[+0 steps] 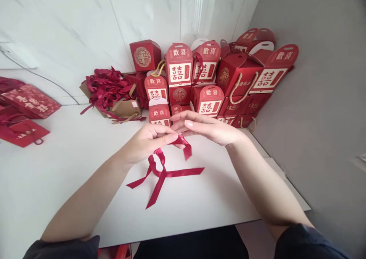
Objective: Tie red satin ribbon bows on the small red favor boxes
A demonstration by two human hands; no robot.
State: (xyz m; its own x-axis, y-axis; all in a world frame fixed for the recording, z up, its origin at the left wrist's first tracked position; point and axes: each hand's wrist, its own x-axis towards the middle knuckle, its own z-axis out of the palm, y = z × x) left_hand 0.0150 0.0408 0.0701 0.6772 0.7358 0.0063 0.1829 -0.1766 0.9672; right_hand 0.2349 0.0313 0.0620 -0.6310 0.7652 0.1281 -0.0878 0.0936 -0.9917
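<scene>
My left hand is closed, its thumb and fingers pinching a dark red satin ribbon whose short cut end dangles to the right. Just below that hand, more dark red ribbon loops and crosses, with several slanted-cut tails spread over the white table. Whether it joins the pinched piece is hidden behind my left hand. My right hand reaches in from the right, fingers stretched out and nearly flat, its fingertips just above and behind the left fingers. I see nothing held in it.
Red gift boxes with Chinese characters stand stacked along the tiled wall, some with rope handles. A brown cardboard box heaped with red ribbons is left of them. Red bags lie far left on the white table. A grey wall rises at right.
</scene>
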